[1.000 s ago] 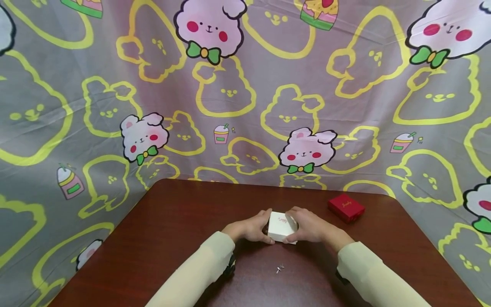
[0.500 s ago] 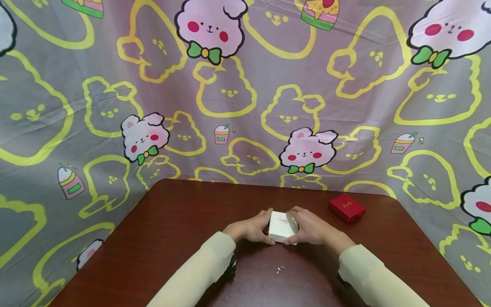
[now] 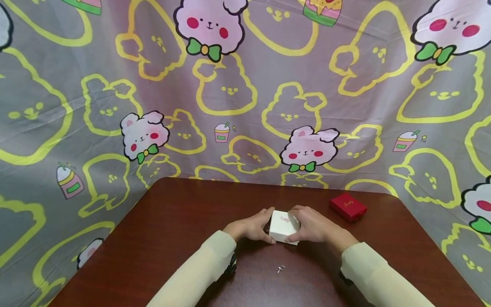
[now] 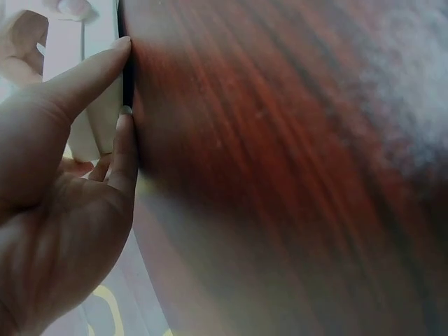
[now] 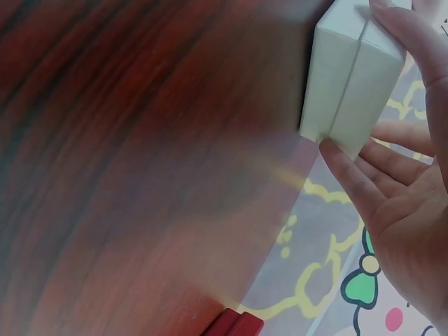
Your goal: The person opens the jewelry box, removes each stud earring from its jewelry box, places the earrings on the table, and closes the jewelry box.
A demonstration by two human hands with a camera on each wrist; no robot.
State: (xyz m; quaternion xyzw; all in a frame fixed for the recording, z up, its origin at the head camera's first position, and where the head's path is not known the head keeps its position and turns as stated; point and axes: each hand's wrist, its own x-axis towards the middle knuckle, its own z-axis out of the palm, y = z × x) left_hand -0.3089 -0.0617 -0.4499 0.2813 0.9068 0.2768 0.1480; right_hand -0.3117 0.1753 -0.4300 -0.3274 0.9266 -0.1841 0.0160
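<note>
A small white box [image 3: 282,225] with faint pink lettering on top sits on the table between the two hands. A seam runs around its side, plain in the right wrist view, where lid and base meet. My left hand [image 3: 253,227] grips its left side, thumb [image 4: 91,78] near the base edge. From the right, my right hand [image 3: 312,226] holds the box, thumb [image 5: 409,31] on the lid and a fingertip low by the seam. What the box holds is hidden. Nearer me lie tiny silvery pieces [image 3: 279,269], possibly earrings.
A flat red box [image 3: 348,207] with gold lettering lies at the back right of the dark brown wooden table [image 3: 192,204]. Behind the table hangs a grey curtain [image 3: 238,72] with cartoon prints.
Hands and white box hold nearly the same place. The head view has tilted and shifted very slightly.
</note>
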